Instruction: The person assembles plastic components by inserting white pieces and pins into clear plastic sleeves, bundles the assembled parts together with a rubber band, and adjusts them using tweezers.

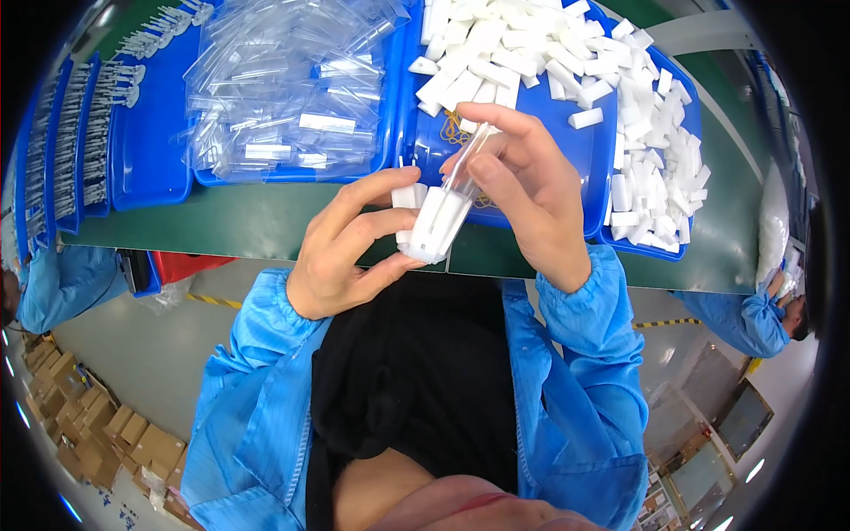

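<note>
My left hand (pixel 341 243) is closed around small white plastic blocks, pinching them between thumb and fingers. The front white block (pixel 440 217) is tilted, and a second white piece (pixel 405 199) shows behind it at my fingertips. A clear plastic sleeve (pixel 467 159) extends up and to the right from the front block. My right hand (pixel 536 190) grips this sleeve between thumb and fingers. How far the block sits inside the sleeve is hard to tell. Tan rubber bands (pixel 455 129) lie in the blue tray just behind my right hand.
A blue tray of clear plastic sleeves (pixel 283 88) stands at the back left. White blocks fill the blue trays (pixel 598 195) at the right. Metal parts (pixel 119 84) stand in blue trays at far left. Co-workers in blue sleeves (pixel 75 283) sit at both sides.
</note>
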`<state>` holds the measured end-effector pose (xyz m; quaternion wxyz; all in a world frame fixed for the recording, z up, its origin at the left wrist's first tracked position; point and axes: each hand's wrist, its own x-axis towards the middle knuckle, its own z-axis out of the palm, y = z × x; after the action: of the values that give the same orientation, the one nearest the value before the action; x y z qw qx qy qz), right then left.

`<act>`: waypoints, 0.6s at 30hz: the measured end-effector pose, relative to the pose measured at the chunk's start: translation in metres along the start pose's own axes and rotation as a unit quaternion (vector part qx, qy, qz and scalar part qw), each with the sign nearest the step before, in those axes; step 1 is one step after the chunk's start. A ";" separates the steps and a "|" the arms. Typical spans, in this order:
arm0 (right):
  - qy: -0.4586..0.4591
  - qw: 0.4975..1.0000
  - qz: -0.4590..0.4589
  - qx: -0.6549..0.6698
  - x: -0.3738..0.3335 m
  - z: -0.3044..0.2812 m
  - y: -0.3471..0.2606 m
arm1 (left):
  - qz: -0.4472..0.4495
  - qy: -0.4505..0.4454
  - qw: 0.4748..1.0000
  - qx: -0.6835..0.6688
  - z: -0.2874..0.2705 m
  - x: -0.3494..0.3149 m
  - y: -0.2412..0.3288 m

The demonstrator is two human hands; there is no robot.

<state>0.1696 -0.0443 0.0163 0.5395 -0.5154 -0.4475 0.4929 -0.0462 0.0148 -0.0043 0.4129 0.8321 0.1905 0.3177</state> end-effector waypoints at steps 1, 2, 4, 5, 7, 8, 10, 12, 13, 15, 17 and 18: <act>0.003 1.000 -0.001 0.001 -0.001 -0.001 0.001 | 0.003 0.006 1.000 0.010 0.001 0.002 0.002; 0.008 1.000 -0.012 -0.015 -0.003 -0.001 0.002 | 0.006 0.012 1.000 0.019 0.002 0.004 0.003; 0.012 0.999 -0.022 -0.030 -0.004 0.000 0.003 | 0.023 0.021 0.999 0.026 0.006 -0.001 -0.002; 0.021 0.999 -0.022 -0.013 -0.005 0.003 0.003 | 0.039 0.033 0.998 0.033 0.007 -0.002 -0.004; 0.031 0.999 -0.023 0.003 -0.007 0.006 0.003 | 0.056 0.024 0.996 0.060 0.004 -0.001 -0.005; 0.039 0.999 -0.027 -0.003 -0.009 0.006 0.003 | 0.073 0.015 0.993 0.086 0.004 0.000 -0.005; 0.047 0.998 -0.031 -0.009 -0.010 0.007 0.003 | 0.087 0.018 0.992 0.088 0.003 0.001 -0.004; 0.055 0.996 -0.058 -0.031 -0.011 0.007 0.003 | 0.100 0.021 0.991 0.090 0.004 0.002 -0.003; 0.055 0.996 -0.059 -0.030 -0.011 0.007 0.003 | 0.094 0.039 0.993 0.065 0.006 0.002 -0.003; 0.070 0.995 -0.061 -0.038 -0.011 0.007 0.003 | 0.088 0.057 0.994 0.041 0.007 0.001 -0.004; 0.067 0.995 -0.057 -0.046 -0.011 0.006 0.002 | 0.108 0.020 0.992 0.056 0.006 0.001 -0.008; 0.063 0.995 -0.054 -0.055 -0.011 0.005 0.002 | 0.109 0.020 0.992 0.056 0.006 0.001 -0.008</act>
<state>0.1630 -0.0551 0.0153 0.5634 -0.5495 -0.4657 0.4047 -0.0415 0.0165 -0.0135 0.3250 0.8630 0.1242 0.3663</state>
